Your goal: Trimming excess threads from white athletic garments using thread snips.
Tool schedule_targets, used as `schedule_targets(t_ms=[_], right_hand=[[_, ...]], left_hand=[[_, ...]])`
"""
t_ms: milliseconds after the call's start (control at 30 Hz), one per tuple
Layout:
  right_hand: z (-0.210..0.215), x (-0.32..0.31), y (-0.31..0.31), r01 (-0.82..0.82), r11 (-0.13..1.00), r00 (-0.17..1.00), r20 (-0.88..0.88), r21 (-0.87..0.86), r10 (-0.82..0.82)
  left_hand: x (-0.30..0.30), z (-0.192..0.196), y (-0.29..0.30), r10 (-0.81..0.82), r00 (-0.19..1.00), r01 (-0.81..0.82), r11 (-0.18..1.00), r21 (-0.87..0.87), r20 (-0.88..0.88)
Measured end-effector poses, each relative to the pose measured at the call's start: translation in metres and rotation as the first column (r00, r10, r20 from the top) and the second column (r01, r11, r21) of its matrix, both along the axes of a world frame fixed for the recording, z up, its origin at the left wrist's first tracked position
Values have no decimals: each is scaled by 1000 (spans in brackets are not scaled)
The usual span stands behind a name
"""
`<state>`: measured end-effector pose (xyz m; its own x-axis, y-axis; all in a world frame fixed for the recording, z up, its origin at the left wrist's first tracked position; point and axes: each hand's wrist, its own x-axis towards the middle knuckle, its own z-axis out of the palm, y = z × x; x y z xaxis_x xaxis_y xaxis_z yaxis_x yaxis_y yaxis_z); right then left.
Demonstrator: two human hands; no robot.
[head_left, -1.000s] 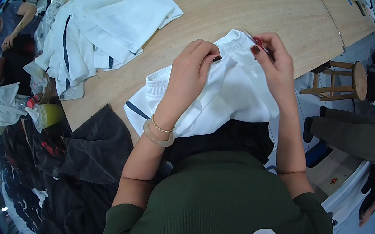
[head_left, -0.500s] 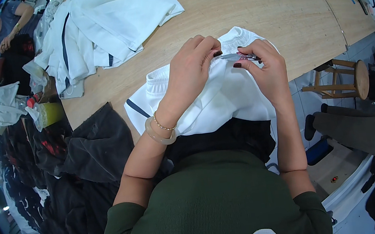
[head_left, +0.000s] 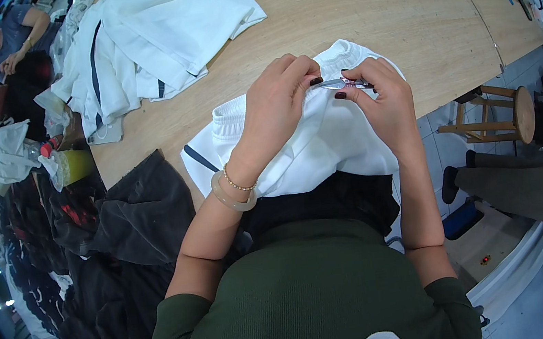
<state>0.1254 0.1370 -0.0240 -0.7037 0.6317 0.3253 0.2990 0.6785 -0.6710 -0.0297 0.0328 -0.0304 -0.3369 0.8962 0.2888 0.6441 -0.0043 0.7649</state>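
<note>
From where I stand, the right hand (head_left: 385,99) has come inward: a second ago it was up by the far right end of the waistband (head_left: 341,57), and now it sits lower, bringing small snips (head_left: 354,83) across to the fingertips of the left hand (head_left: 281,92). The left hand has hardly shifted. That draws the work together at one spot along the top of the white garment (head_left: 343,135), where the blade points straight at the left thumb.

The left hand is closed, pinching the fabric between thumb and bent fingers; the right grips the snips between thumb and fingers. The fingers crowd that spot, so I can't fairly tell whether the blade is nipping a thread or only lying against the cloth.

The garment lies at the near edge of the wooden table (head_left: 366,0), its lower part spilling toward the wearer's black lower clothing. On the left, room is tighter: dark cloth (head_left: 145,208) hangs by the table's corner, and a pile of white garments (head_left: 175,30) lies farther up. Ahead and to the right the wooden surface runs on, so the right hand has more space to swing out that way. Its forearm is already past the table's side edge, over the tiled floor, with a wooden stool (head_left: 522,115) standing well apart.
</note>
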Motion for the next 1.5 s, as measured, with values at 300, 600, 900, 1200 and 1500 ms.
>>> schedule_targets(t_ms=[300,600,900,1200,1500], right_hand=[[-4,0,-3,30,984,999,-17,-173,-34],[-26,-14,11,-28,700,968,-194,-714,-159],[-32,-48,10,-129,746,872,-432,-654,-228],[-28,-30,39,97,871,907,-317,-482,-277],[11,-11,2,56,973,986,-142,-224,-90]], left_hand=[[3,-6,-4,273,892,-328,939,102,360],[-2,-24,-15,96,919,-53,991,-121,383],[-5,-18,-18,55,633,98,984,-151,772],[-4,-6,-18,113,560,48,984,-169,821],[-5,2,-22,49,534,64,993,-98,844]])
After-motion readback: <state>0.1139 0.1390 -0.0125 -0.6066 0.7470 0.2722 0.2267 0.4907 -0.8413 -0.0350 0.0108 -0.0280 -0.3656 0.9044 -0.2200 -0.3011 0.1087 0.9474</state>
